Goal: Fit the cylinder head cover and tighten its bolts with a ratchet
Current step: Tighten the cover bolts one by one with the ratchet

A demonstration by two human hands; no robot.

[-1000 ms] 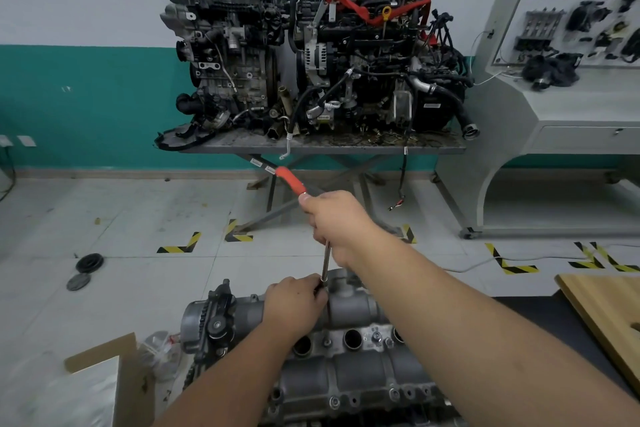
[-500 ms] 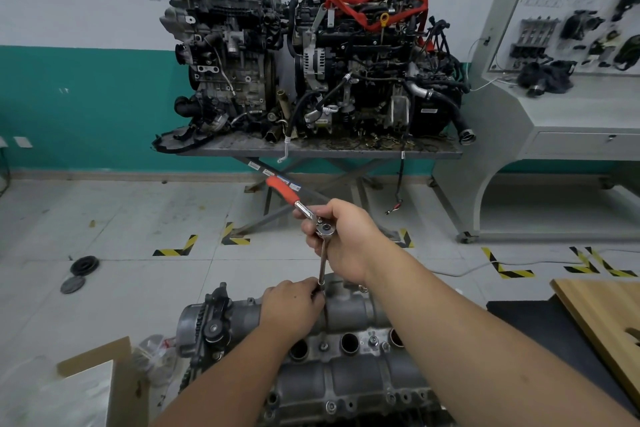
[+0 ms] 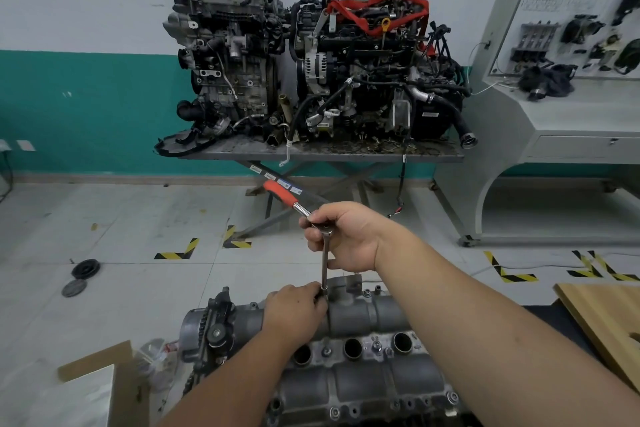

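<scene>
The grey cast cylinder head cover (image 3: 367, 374) lies across the bottom middle, with several round plug holes and small bolts along its top. A ratchet (image 3: 282, 196) with a red and black handle points up and left; its long steel extension (image 3: 325, 265) stands upright on the cover's far edge. My right hand (image 3: 346, 237) grips the ratchet at its head. My left hand (image 3: 294, 312) rests on the cover and pinches the extension's lower end, hiding the bolt beneath.
Two engines (image 3: 311, 62) stand on a steel table (image 3: 322, 152) against the far wall. A grey training console (image 3: 568, 114) is at the right. A wooden board (image 3: 606, 322) lies at the right edge, a cardboard box (image 3: 104, 388) at the lower left, black discs (image 3: 85, 269) on the floor.
The ratchet handle has swung round from behind my right hand, so its head and more of the red grip now show. My left hand has stayed at the base of the extension.
</scene>
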